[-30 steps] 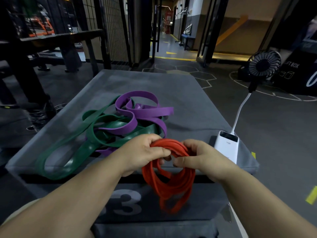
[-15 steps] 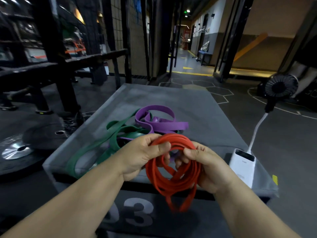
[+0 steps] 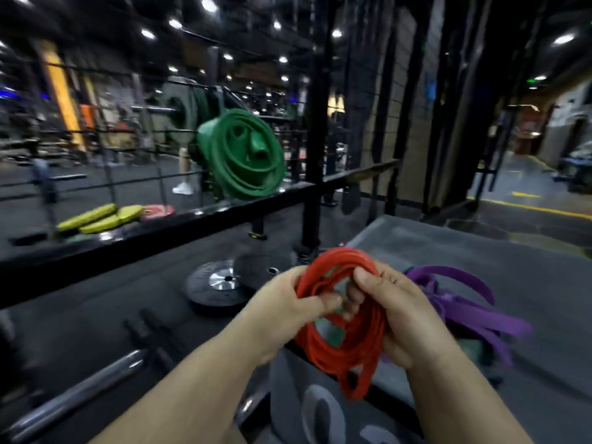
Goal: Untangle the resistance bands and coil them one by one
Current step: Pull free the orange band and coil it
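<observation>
Head view.

Lin: Where is the red resistance band (image 3: pixel 365 347) at this moment?

Ola: It is in both hands, in the air over the near edge of the grey plyo box (image 3: pixel 480 251). It is wound into several loops. The top of the coil is quite neat, but the lowest loops hang loose and one part hangs lower than the others.

Lin: And how do the hands hold it?

Ola: The left hand (image 3: pixel 288 302) pinches the left side of the coil between thumb and fingers. The right hand (image 3: pixel 407 315) has its fingers curled round the right side, and its thumb lies near the top rim. Both forearms come up from below, and the hands are close together with the palms turned toward each other.

Lin: What would make this step go well?

Ola: I judge the step to be finishing this coil. One hand should stay as a firm holder, and the other should bring the hanging part up to the same loop size. Rubber likes to spring open, so the pinch must not loosen. After that, I would put the coil down well apart from the purple resistance band (image 3: pixel 474 318), which lies tangled on the box just to the right of the right hand.

Lin: Is there a green band?

Ola: Something green shows through the hole of the coil, but the picture is blurred and I cannot tell what it is.
</observation>
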### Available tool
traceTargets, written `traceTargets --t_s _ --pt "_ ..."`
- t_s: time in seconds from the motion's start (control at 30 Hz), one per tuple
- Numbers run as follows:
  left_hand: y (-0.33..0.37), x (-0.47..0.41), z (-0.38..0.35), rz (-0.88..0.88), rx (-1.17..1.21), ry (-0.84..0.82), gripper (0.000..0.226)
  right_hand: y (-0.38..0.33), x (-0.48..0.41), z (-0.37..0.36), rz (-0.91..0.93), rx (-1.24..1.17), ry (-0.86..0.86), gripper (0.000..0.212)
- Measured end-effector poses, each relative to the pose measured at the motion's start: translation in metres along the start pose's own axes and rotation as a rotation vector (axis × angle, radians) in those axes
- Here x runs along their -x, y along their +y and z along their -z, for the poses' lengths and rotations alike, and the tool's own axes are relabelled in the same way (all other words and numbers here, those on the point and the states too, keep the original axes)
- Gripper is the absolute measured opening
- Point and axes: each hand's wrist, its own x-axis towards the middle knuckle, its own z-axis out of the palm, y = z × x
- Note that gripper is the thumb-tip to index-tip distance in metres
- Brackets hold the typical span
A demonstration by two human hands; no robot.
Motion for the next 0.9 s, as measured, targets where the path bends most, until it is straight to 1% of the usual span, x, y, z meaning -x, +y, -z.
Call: traceTargets --t_s 0.03,0.1,0.13,0.17,0.2,0.23,0.27,0.33,0.43,0.47,0.57,0.6,0.67,0.7,0.77,0.83,0.9 --pt "0.004 0.007 0.012 0.008 0.047 0.06 0.012 0.003 -0.006 -0.012 -0.005 0.014 -0.016 0.036" --pt "0.014 0.021 0.032 0.033 0.127 0.151 0.025 0.006 -0.015 -0.033 -0.016 0.058 -0.028 0.047" --pt "0.02 0.029 0.041 0.032 0.154 0.191 0.027 0.007 -0.019 -0.043 -0.013 0.102 -0.043 0.049" --pt "0.026 0.035 0.049 0.014 0.155 0.25 0.02 0.006 -0.023 -0.054 -0.003 0.169 -0.076 0.048" --pt "0.033 0.042 0.056 -0.011 0.149 0.308 0.008 0.005 -0.028 -0.065 0.016 0.238 -0.118 0.044" --pt "0.039 0.047 0.063 -0.037 0.141 0.357 0.005 0.003 -0.032 -0.076 0.041 0.281 -0.152 0.042" --pt "0.045 0.052 0.07 -0.059 0.138 0.404 0.011 0.003 -0.037 -0.087 0.066 0.307 -0.181 0.042" --pt "0.054 0.063 0.086 -0.114 0.094 0.486 0.014 0.0 -0.048 -0.113 0.099 0.362 -0.217 0.038" --pt "0.067 0.083 0.11 -0.192 0.055 0.587 0.011 -0.003 -0.065 -0.154 0.138 0.445 -0.265 0.016" --pt "0.072 0.089 0.117 -0.219 0.071 0.626 0.01 -0.004 -0.071 -0.167 0.154 0.456 -0.281 0.013" --pt "0.082 0.106 0.136 -0.297 0.039 0.716 0.033 -0.007 -0.085 -0.203 0.173 0.402 -0.284 0.009" --pt "0.085 0.109 0.141 -0.318 0.034 0.751 0.037 -0.008 -0.089 -0.213 0.177 0.391 -0.282 0.009" --pt "0.091 0.11 0.146 -0.352 0.103 0.783 0.035 -0.012 -0.098 -0.234 0.198 0.384 -0.295 0.012" --pt "0.093 0.109 0.145 -0.36 0.158 0.777 0.028 -0.015 -0.102 -0.242 0.222 0.407 -0.307 0.012" --pt "0.094 0.103 0.142 -0.347 0.254 0.796 0.013 -0.022 -0.112 -0.256 0.279 0.521 -0.326 0.011" --pt "0.092 0.097 0.14 -0.332 0.34 0.879 0.012 -0.03 -0.12 -0.266 0.344 0.714 -0.329 0.009" --pt "0.091 0.09 0.14 -0.335 0.39 0.986 0.011 -0.038 -0.125 -0.276 0.393 0.896 -0.342 0.014"
